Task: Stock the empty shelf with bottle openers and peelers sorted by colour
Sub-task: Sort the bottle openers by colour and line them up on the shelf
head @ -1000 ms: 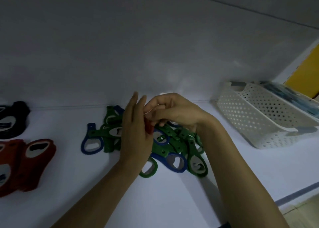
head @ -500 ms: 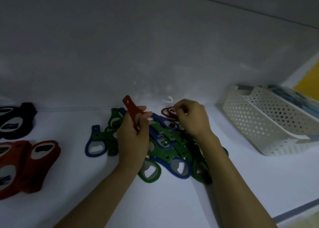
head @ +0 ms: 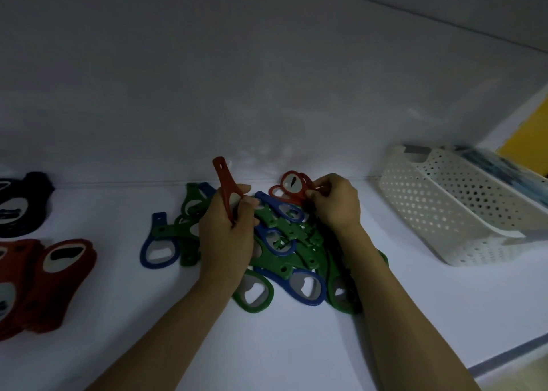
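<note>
left hand: the left hand point(head: 226, 242) has its fingers and thumb curled round the wide end of a red plastic bottle opener point(head: 224, 180). It's standing pretty much upright, thin handle tip poking up above the knuckles.
right hand: the right hand point(head: 336, 205) is pinching a couple of red ring-headed bottle openers point(head: 292, 184) between thumb and fingertips, at the back edge of the pile. Can't tell exactly how many, they overlap.
mixed pile: a heap of green and blue plastic bottle openers point(head: 296, 260) is sat on the white shelf point(head: 296, 346), right under and between both hands. The wrists cover part of it.
loner: one blue loop-shaped bottle opener point(head: 157, 220) lies flat just left of the left hand, touching the green ones beside it.
sorted bits: a stack of red bottle openers point(head: 59, 278) sits well off to the left, and a black stack of openers point(head: 23, 210) sits behind it near the back wall.
basket: a white perforated plastic basket point(head: 450, 213) is off to the right, apart from the pile, with something dark bluish inside that's too blurry to make out.
</note>
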Demonstrator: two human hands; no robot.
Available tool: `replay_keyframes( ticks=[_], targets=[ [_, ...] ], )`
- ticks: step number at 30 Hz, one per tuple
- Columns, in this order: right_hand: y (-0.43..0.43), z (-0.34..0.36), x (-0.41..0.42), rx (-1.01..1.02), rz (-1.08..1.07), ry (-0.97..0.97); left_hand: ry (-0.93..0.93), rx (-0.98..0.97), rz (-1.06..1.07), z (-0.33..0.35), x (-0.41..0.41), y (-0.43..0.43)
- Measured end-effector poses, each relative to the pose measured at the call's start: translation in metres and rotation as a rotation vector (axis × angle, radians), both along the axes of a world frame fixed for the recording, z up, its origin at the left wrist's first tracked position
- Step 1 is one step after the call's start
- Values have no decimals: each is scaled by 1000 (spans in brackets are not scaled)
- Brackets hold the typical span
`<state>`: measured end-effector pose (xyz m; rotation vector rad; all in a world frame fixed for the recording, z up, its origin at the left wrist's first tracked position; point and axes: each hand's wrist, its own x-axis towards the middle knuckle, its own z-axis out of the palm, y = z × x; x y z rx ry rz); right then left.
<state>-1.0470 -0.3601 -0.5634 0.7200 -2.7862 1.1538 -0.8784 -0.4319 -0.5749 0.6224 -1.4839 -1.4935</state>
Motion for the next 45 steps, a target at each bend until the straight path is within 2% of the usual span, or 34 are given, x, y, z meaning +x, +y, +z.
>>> replay_keyframes(
  ticks=[2, 4, 7, 11, 14, 18, 22, 25, 27, 28, 29, 31, 32, 33, 34, 37, 40, 43, 45],
  targets=[
    [0, 0, 1, -72, -19, 47, -8, 8, -4, 0, 0, 0],
    [1, 3, 2, -237, -29, 44, -14, 19, -5, -1, 0, -1],
    [4, 15, 7, -549, 155, -174, -6, 50, -10, 1, 0, -3],
    [11, 28, 21, -533, 598, -480, 29, 202, -29, 11, 3, -4],
    [8, 30, 33, -438, 800, -483, -71, 277, -133, 23, 7, -7],
    [2, 30, 38, -521, 801, -476, -209, 72, -305, 28, 10, -7],
    [-3, 29, 42, -601, 784, -490, -186, 215, -451, 28, 11, -13],
    [-7, 29, 43, -634, 809, -509, -192, 216, -493, 27, 12, -13],
    [-9, 28, 38, -663, 620, -422, -158, 234, -467, 26, 12, -13],
    [-9, 25, 32, -623, 467, -328, -127, 265, -443, 26, 12, -14],
    [-8, 20, 25, -488, 314, -182, -98, 299, -418, 26, 12, -16],
    [-5, 6, 10, 72, 119, 112, -58, 361, -367, 24, 11, -19],
    [-4, 1, 6, 321, 81, 168, -42, 391, -347, 24, 10, -20],
    [-4, -3, 4, 458, 65, 180, -23, 430, -337, 24, 10, -20],
    [-4, -5, 4, 494, 63, 181, -2, 481, -337, 25, 10, -20],
    [-8, -3, 1, 433, 63, 202, 73, 645, -353, 27, 8, -21],
    [-8, 0, 1, 342, 64, 64, 124, 680, -381, 26, 8, -22],
    [-6, 5, 10, -139, 110, -47, 158, 727, -392, 26, 8, -22],
    [-6, 13, 18, -503, 165, -221, 168, 751, -397, 26, 8, -22]
  ],
)
